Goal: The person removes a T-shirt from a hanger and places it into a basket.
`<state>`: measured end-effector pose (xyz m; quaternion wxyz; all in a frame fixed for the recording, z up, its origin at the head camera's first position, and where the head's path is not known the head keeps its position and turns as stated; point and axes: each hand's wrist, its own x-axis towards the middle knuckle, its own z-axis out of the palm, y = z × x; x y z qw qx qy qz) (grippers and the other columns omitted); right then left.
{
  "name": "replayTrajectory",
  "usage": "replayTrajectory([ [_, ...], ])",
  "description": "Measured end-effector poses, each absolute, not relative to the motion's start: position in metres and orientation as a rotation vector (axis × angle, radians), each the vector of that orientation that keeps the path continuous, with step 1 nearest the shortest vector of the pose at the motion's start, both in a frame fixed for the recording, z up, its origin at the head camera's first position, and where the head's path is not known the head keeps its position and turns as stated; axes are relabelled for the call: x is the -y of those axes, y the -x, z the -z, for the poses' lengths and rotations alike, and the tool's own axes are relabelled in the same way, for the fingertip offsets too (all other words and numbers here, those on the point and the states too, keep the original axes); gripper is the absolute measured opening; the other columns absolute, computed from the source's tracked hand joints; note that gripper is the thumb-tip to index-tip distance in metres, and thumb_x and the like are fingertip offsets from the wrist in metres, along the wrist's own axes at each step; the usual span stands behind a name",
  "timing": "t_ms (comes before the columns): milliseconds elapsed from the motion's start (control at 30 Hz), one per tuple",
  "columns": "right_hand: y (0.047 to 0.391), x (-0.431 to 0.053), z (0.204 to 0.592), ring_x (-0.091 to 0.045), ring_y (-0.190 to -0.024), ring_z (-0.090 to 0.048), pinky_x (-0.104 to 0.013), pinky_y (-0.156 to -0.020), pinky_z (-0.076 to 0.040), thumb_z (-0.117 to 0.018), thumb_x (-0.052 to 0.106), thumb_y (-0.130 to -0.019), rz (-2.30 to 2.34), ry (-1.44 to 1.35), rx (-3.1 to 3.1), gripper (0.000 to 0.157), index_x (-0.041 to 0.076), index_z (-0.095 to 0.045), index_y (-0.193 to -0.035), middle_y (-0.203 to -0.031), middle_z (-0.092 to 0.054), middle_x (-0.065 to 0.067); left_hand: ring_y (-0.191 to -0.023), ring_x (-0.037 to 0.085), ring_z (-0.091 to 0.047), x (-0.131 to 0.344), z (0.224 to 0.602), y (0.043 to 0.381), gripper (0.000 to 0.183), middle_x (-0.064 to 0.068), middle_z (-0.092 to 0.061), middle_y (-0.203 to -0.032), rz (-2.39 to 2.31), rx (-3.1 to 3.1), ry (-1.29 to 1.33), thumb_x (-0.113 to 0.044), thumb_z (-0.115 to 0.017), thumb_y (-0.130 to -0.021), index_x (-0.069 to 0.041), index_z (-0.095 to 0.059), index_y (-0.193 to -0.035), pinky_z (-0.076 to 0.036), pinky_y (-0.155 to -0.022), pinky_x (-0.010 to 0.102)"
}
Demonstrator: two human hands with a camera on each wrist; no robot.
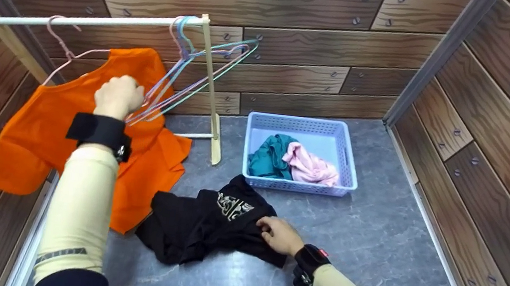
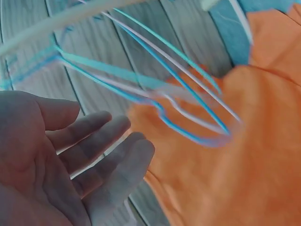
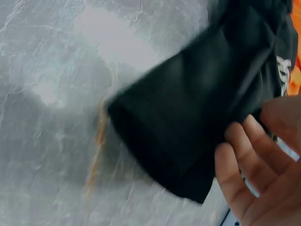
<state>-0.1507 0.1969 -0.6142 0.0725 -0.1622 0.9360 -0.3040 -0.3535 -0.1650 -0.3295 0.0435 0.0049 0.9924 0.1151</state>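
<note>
Fingers [image 2: 98, 143] of our left hand [image 1: 119, 94] hung half-extended and empty near the hangers [image 1: 183, 52]; those of our right hand [image 1: 280, 236], loosely bent, met the black shirt [image 1: 200, 221] with no pinch we saw. Smoothing its folds seemed wise. It lay rumpled on grey marbled floor [image 1: 399, 226] by a basket [image 1: 298, 186], within plank-patterned walls [image 1: 304, 48].

Right of centre I see a pale blue basket [image 1: 298, 187] on grey marbled floor [image 1: 381, 210], a teal cloth [image 1: 268, 158] and a pink cloth [image 1: 312, 166] touching inside. Wood-patterned planks cover the back wall [image 1: 309, 5] and right wall [image 1: 490, 189], a grey corner strip [image 1: 430, 67] between them, upper right.
</note>
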Motion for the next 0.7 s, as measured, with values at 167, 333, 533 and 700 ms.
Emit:
replayTrajectory([
  [167, 0.154, -0.173, 0.613, -0.037, -0.111, -0.059, -0.054, -0.082, -0.053, -0.063, 0.029, -0.093, 0.643, 0.342, -2.926, 0.045, 0.015, -0.054, -0.135, -0.127, -0.056, -0.016, -0.115, 0.058, -0.05, 0.188, 0.358, 0.336, 0.045, 0.038, -0.05, -0.131, -0.355, -2.974, 0.03, -0.031, -0.039, -0.099, -0.001, -0.059, -0.127, -0.044, -0.091, 0.064],
  [333, 0.155, -0.145, 0.618, -0.049, -0.134, -0.038, -0.068, -0.084, -0.048, -0.059, 0.048, -0.093, 0.503, 0.337, -2.797, 0.059, 0.031, -0.041, -0.147, -0.158, -0.025, -0.019, -0.109, 0.055, -0.054, 0.205, 0.401, 0.31, 0.045, 0.037, -0.053, -0.126, -0.429, -2.897, 0.086, -0.032, -0.038, -0.099, 0.0, -0.061, -0.121, -0.046, -0.088, 0.061],
  [533, 0.147, -0.151, 0.635, -0.041, -0.143, -0.032, -0.074, -0.094, -0.039, -0.045, 0.051, -0.098, 0.447, 0.324, -2.752, 0.049, 0.022, -0.056, -0.136, -0.157, -0.035, -0.009, -0.079, 0.034, -0.069, 0.208, 0.457, 0.276, 0.04, 0.023, -0.066, -0.1, -0.521, -2.683, 0.062, -0.033, -0.042, -0.1, -0.003, -0.066, -0.112, -0.054, -0.065, 0.038],
  [700, 0.154, -0.197, 0.635, -0.043, -0.138, -0.038, -0.071, -0.101, -0.036, -0.042, 0.042, -0.101, 0.468, 0.256, -2.794, 0.048, 0.011, -0.057, -0.135, -0.149, -0.046, -0.012, -0.085, 0.028, -0.071, 0.209, 0.479, 0.261, 0.043, 0.018, -0.069, -0.108, -0.768, -2.513, 0.085, -0.029, -0.043, -0.103, 0.0, -0.055, -0.132, -0.059, -0.065, 0.033],
])
